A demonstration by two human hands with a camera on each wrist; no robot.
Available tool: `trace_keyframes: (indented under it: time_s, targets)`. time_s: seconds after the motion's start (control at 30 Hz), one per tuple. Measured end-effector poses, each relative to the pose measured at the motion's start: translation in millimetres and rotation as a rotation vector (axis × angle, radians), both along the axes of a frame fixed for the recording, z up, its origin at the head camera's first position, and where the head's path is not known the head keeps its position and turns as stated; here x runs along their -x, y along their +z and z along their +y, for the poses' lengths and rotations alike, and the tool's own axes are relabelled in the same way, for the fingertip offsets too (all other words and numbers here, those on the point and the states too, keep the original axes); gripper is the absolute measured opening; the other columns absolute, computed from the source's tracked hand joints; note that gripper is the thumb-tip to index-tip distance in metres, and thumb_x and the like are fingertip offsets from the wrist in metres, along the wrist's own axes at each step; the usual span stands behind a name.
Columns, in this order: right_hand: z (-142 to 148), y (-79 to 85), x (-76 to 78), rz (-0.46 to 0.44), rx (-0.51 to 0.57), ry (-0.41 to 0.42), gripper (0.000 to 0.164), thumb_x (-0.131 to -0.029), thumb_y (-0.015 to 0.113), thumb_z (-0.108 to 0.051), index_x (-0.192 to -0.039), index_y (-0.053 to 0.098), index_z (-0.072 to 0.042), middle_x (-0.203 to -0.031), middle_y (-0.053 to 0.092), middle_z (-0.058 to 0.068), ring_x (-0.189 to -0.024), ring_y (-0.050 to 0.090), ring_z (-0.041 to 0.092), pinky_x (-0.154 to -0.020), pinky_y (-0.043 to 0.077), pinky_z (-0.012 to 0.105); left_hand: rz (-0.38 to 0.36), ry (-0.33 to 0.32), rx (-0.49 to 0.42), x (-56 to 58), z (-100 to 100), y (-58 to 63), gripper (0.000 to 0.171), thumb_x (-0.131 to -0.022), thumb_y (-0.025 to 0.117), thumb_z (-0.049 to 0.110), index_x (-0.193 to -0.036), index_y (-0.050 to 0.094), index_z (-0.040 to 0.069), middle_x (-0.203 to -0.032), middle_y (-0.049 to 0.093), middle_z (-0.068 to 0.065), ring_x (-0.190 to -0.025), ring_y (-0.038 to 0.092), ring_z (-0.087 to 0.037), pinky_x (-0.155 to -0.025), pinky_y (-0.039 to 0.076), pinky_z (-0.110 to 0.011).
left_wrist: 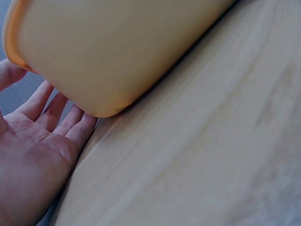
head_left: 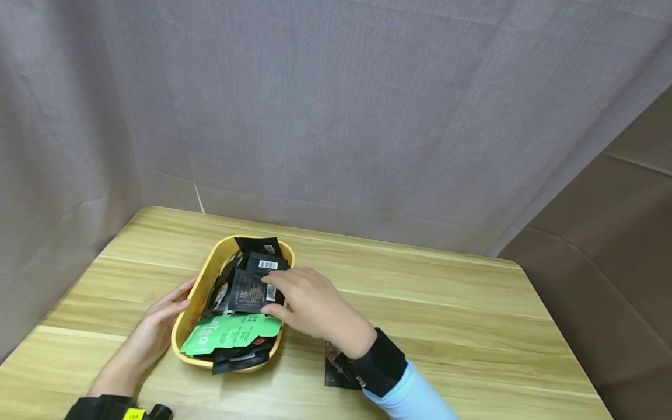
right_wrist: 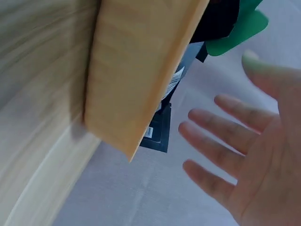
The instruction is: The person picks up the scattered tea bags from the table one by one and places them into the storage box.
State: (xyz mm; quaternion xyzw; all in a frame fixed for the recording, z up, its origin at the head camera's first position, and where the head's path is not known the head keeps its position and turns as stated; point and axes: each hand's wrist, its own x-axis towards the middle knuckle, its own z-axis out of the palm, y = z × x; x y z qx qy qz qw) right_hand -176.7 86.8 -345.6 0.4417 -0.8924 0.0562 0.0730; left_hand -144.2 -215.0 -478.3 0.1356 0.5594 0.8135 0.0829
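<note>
A yellow plastic basket stands on the table, filled with several black sachets that bear white barcodes. Near its front end a green packet printed with "Tea" lies across them. My left hand rests against the basket's left side; in the left wrist view its fingers extend along the wall. Over the right rim reaches my right hand, fingertips just above the black sachets. The right wrist view shows that hand's fingers spread and extended, with nothing between them.
On the wooden table, another black packet with a picture lies right of the basket, partly hidden beneath my right wrist. Grey cloth hangs behind the table's far edge.
</note>
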Motion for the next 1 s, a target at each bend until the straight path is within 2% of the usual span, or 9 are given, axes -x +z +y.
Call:
trace_keyframes:
  time_s: [0.2,0.3,0.37,0.6,0.8,1.0]
  targets:
    - [30,-9.5,-19.9,0.079,-0.083,-0.028,0.053,-0.098,0.058,-0.046,-0.136,0.059,-0.01,-0.133,0.062,0.005,-0.12,0.058,0.022,-0.103,0.045,0.041,-0.001,0.01,-0.001,-0.8,0,0.6,0.046,-0.106,0.032,0.006,-0.149,0.042,0.02,-0.139,0.052,0.019,-0.125,0.047,0.002,-0.099,0.04,-0.015]
    - [48,-17.9,-29.4,0.075,-0.117,-0.052,0.054,-0.098,0.058,-0.045,-0.137,0.058,-0.009,-0.135,0.06,0.007,-0.121,0.058,0.024,-0.103,0.044,0.043,0.001,0.009,-0.001,-1.2,1,1.6,0.047,-0.106,0.032,0.007,-0.149,0.041,0.02,-0.139,0.051,0.019,-0.125,0.047,0.002,-0.099,0.039,-0.015]
    - [62,-23.2,-35.7,0.035,-0.12,-0.069,0.054,-0.097,0.06,-0.044,-0.138,0.057,-0.008,-0.137,0.059,0.008,-0.122,0.057,0.024,-0.103,0.044,0.045,0.002,0.008,-0.006,-1.3,1,1.8,0.046,-0.105,0.032,0.006,-0.148,0.042,0.021,-0.139,0.052,0.018,-0.125,0.047,0.002,-0.099,0.04,-0.015]
    - [106,-38.6,-57.3,-0.197,-0.067,-0.118,0.058,-0.093,0.067,-0.041,-0.14,0.054,-0.009,-0.14,0.056,0.008,-0.126,0.053,0.023,-0.103,0.044,0.046,-0.004,0.02,-0.005,-0.8,2,1.5,0.046,-0.105,0.032,0.006,-0.145,0.046,0.023,-0.138,0.052,0.018,-0.125,0.048,0.002,-0.098,0.04,-0.015]
    - [132,-49.4,-66.2,-0.249,-0.069,-0.208,0.072,-0.089,0.072,-0.042,-0.147,0.046,-0.009,-0.148,0.047,0.012,-0.134,0.045,0.028,-0.108,0.038,0.05,-0.002,0.018,-0.003,-1.0,2,1.5,0.046,-0.105,0.032,0.006,-0.145,0.046,0.023,-0.139,0.052,0.018,-0.125,0.048,0.002,-0.099,0.04,-0.015]
    - [144,-57.4,-65.5,-0.262,-0.024,-0.234,0.085,-0.083,0.077,-0.045,-0.15,0.039,-0.008,-0.152,0.042,0.012,-0.137,0.042,0.028,-0.109,0.037,0.051,0.002,0.015,-0.001,-2.0,2,1.7,0.046,-0.105,0.032,0.006,-0.146,0.045,0.022,-0.139,0.052,0.017,-0.125,0.048,0.001,-0.099,0.04,-0.016]
